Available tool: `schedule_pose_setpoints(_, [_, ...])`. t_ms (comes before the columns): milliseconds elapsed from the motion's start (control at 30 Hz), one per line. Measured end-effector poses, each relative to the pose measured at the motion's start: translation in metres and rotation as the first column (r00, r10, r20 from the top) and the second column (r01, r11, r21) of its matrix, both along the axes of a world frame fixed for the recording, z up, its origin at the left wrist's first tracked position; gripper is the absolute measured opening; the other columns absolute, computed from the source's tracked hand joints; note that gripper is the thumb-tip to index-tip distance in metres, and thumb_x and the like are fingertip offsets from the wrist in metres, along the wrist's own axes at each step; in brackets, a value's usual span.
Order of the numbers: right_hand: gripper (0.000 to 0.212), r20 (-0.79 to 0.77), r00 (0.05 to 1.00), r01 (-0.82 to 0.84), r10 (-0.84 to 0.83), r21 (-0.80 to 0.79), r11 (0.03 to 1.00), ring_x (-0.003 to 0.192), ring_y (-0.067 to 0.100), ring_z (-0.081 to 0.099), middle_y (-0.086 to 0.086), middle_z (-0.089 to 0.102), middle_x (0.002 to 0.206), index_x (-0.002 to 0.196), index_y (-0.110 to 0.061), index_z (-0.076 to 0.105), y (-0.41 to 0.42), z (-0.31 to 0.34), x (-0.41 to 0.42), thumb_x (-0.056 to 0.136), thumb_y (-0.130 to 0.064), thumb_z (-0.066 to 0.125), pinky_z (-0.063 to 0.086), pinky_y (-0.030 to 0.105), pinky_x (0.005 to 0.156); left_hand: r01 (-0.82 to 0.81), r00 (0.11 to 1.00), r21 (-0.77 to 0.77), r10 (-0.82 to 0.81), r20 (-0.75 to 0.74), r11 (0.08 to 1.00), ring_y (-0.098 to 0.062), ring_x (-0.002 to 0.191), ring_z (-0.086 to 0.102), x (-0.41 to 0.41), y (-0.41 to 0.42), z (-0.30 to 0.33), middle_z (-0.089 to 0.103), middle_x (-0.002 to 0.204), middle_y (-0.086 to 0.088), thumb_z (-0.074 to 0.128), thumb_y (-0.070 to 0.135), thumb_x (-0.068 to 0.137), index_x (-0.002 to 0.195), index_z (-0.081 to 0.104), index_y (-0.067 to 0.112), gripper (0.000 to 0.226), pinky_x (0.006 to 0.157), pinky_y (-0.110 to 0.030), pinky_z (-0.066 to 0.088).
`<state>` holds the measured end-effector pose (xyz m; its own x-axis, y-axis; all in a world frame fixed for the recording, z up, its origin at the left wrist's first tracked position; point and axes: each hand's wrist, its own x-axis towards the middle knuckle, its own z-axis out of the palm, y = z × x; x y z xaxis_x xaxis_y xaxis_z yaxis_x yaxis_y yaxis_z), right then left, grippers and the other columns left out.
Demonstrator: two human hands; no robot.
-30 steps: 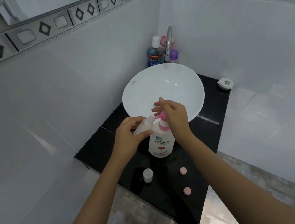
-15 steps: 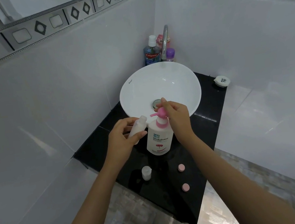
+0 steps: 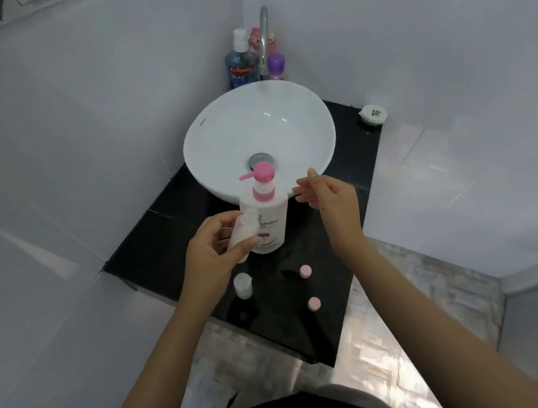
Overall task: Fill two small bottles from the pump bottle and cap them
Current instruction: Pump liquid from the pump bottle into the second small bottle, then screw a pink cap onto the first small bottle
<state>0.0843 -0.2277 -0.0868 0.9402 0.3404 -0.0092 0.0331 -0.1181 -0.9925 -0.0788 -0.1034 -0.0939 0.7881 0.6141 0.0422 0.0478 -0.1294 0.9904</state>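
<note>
On the near part of the black counter, in front of the white basin, the pump bottle stands upright, its pink spout pointing left. The left hand grips one small bottle, tilted with its neck up and just below and near of that spout. The right hand hovers with fingers relaxed and holding nothing, just right of the pump head. By my judgement the coming move turns on this: the pump head lies up and left of the right hand, which is the nearer one to press it. Counted: one pump bottle, two small bottles (the second stands uncapped near the counter's front), and two pink caps lying loose to its right.
</note>
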Motion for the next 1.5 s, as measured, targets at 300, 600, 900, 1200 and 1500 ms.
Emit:
schedule_pose_setpoints(300, [0.033,-0.001,0.984,-0.142,0.175,-0.593,0.793,0.085,0.015,0.066,-0.001,0.071,0.095,0.099,-0.016,0.070,-0.048,-0.095,-0.019,0.088,-0.045,0.059,0.047,0.024,0.068,0.030,0.992,-0.019,-0.032,-0.121,0.999,0.006,0.091,0.061,-0.012,-0.023,-0.035,0.063,0.111,-0.001,0.078,0.009,0.074,0.107,0.066,0.020,0.037,0.076,-0.009,0.049])
schedule_pose_setpoints(600, [0.030,0.014,0.906,-0.209,0.424,-0.855,0.474,0.092,0.024,0.060,0.004,0.054,0.106,0.105,-0.012,0.062,-0.039,-0.125,-0.022,0.087,-0.036,0.062,0.037,0.028,0.066,0.001,0.988,0.010,0.000,-0.158,1.000,0.014,0.091,0.057,-0.036,-0.030,-0.032,0.061,0.105,0.012,0.075,0.010,0.077,0.100,0.062,0.039,0.039,0.073,-0.002,0.045])
schedule_pose_setpoints(900, [0.016,-0.095,0.947,-0.294,0.305,-0.637,0.713,0.073,0.015,0.063,0.008,0.069,0.095,0.100,-0.012,0.065,-0.040,-0.104,-0.020,0.088,-0.023,0.064,0.050,0.025,0.065,0.020,0.987,0.000,-0.019,-0.163,1.000,0.012,0.092,0.058,-0.037,-0.028,-0.033,0.062,0.104,0.011,0.075,0.014,0.078,0.112,0.063,0.031,0.040,0.068,-0.002,0.046])
schedule_pose_setpoints(1200, [0.021,-0.098,0.844,-0.537,0.528,-0.168,0.827,0.071,0.010,0.070,-0.003,0.075,0.086,0.100,-0.021,0.070,-0.052,-0.004,-0.036,0.081,-0.014,0.072,0.055,0.019,0.061,0.122,0.975,0.011,-0.118,-0.187,0.992,0.005,0.093,0.061,-0.020,-0.028,-0.034,0.066,0.100,0.020,0.077,0.024,0.076,0.104,0.065,0.032,0.032,0.071,-0.008,0.049])
schedule_pose_setpoints(1500, [0.010,-0.021,0.794,-0.580,0.608,-0.327,0.746,0.059,0.011,0.068,-0.006,0.073,0.072,0.093,-0.028,0.070,-0.055,0.000,-0.036,0.084,-0.024,0.070,0.052,0.016,0.052,0.215,0.959,-0.005,-0.212,-0.186,0.977,-0.001,0.101,0.059,-0.014,-0.031,-0.027,0.065,0.104,0.016,0.075,0.019,0.078,0.101,0.065,0.034,0.029,0.078,-0.015,0.048])
